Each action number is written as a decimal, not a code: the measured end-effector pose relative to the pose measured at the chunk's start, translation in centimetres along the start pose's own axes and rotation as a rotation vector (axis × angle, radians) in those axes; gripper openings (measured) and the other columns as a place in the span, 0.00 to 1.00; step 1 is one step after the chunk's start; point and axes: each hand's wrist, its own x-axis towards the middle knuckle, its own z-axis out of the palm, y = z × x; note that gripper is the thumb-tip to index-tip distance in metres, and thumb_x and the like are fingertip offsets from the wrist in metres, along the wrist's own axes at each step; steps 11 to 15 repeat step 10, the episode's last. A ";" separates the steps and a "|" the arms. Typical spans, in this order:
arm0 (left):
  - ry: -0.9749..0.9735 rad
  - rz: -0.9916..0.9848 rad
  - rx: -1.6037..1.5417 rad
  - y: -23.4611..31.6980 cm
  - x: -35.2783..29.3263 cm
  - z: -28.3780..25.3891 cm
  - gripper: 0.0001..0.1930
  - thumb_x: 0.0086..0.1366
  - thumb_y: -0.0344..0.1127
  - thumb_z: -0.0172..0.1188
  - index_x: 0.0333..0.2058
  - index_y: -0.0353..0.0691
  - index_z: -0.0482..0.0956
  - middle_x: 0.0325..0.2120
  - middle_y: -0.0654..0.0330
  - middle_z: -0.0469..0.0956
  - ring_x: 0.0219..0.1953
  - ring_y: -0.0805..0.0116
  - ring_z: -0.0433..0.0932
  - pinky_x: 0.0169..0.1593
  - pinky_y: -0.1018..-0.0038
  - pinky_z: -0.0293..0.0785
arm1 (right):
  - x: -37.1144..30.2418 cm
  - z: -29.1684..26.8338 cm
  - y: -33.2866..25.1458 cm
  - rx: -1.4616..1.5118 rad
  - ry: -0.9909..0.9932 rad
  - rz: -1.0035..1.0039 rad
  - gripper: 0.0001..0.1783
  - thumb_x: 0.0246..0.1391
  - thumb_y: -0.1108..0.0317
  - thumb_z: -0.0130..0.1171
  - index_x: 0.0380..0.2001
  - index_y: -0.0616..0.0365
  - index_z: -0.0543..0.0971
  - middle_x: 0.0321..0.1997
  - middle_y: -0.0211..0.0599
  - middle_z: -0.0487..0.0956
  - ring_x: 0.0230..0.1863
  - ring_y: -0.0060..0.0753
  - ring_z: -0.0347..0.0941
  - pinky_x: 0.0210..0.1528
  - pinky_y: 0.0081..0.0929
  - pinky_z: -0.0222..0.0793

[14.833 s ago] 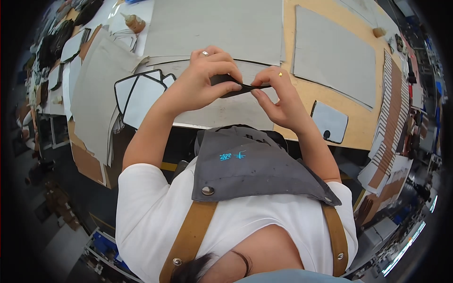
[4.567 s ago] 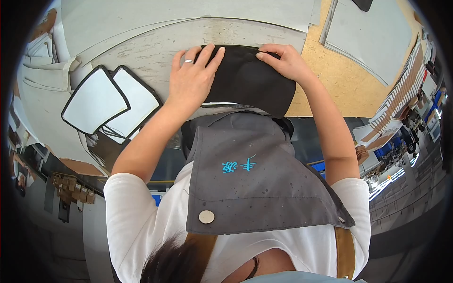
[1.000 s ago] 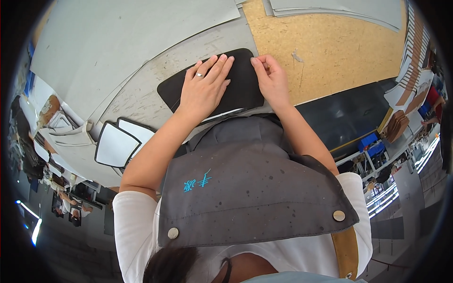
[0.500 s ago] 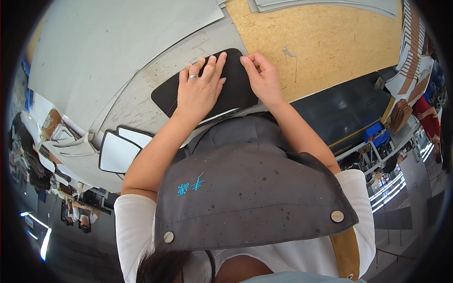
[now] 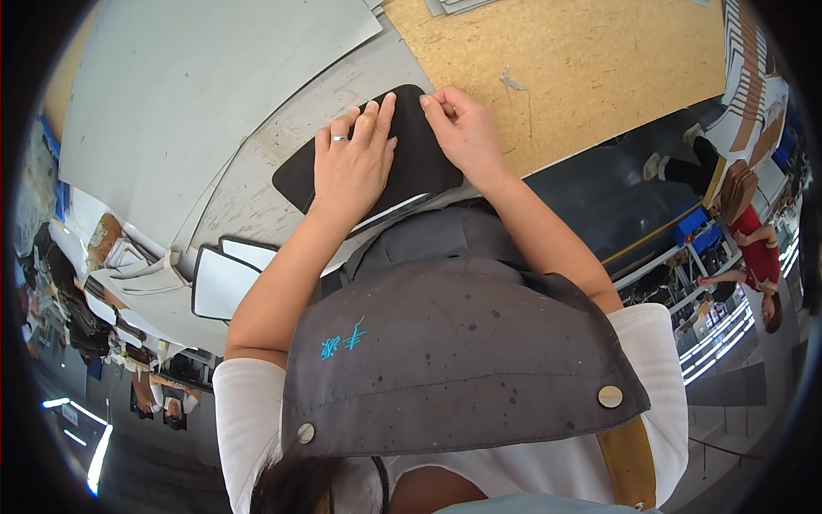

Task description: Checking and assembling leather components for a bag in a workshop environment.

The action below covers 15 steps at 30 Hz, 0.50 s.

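Note:
A flat black panel with rounded corners lies on the grey worktop, close against my apron. My left hand rests on its upper face with fingers stretched toward the far edge; a ring is on one finger. At the panel's far right corner, my right hand has thumb and curled forefinger pinched together at the rim. How much of the edge sits between those fingertips is hidden. A pale strip shows along the panel's near edge.
A large grey sheet covers the left of the worktop. To the right lies a tan board with a small pale scrap on it. White panels with black borders lie left of my forearm. A person in red is at far right.
The whole view has shifted slightly. My hands keep nearly the same places on the black panel. The person in red has come further into view, with legs now showing.

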 end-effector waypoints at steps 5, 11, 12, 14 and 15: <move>-0.015 -0.003 -0.053 0.0 0.2 -0.4 0.27 0.58 0.41 0.56 0.57 0.47 0.64 0.50 0.62 0.67 0.49 0.64 0.66 0.49 0.67 0.60 | 0.0 0.0 0.3 -0.039 0.004 -0.047 0.10 0.53 0.67 0.56 0.23 0.62 0.72 0.13 0.34 0.71 0.14 0.21 0.64 0.18 0.23 0.59; 0.035 0.018 -0.119 0.4 -0.1 -0.4 0.28 0.56 0.41 0.58 0.57 0.46 0.65 0.55 0.61 0.61 0.54 0.64 0.62 0.55 0.67 0.54 | -0.1 -0.6 -0.3 -0.056 -0.094 0.004 0.09 0.55 0.67 0.56 0.26 0.61 0.73 0.16 0.21 0.68 0.18 0.09 0.58 0.20 0.14 0.55; 0.035 0.018 -0.119 0.4 -0.1 -0.4 0.28 0.56 0.41 0.58 0.57 0.46 0.65 0.55 0.61 0.61 0.54 0.64 0.62 0.55 0.67 0.54 | -0.1 -0.6 -0.3 -0.056 -0.094 0.004 0.09 0.55 0.67 0.56 0.26 0.61 0.73 0.16 0.21 0.68 0.18 0.09 0.58 0.20 0.14 0.55; 0.035 0.018 -0.119 0.4 -0.1 -0.4 0.28 0.56 0.41 0.58 0.57 0.46 0.65 0.55 0.61 0.61 0.54 0.64 0.62 0.55 0.67 0.54 | -0.1 -0.6 -0.3 -0.056 -0.094 0.004 0.09 0.55 0.67 0.56 0.26 0.61 0.73 0.16 0.21 0.68 0.18 0.09 0.58 0.20 0.14 0.55; 0.035 0.018 -0.119 0.4 -0.1 -0.4 0.28 0.56 0.41 0.58 0.57 0.46 0.65 0.55 0.61 0.61 0.54 0.64 0.62 0.55 0.67 0.54 | -0.1 -0.6 -0.3 -0.056 -0.094 0.004 0.09 0.55 0.67 0.56 0.26 0.61 0.73 0.16 0.21 0.68 0.18 0.09 0.58 0.20 0.14 0.55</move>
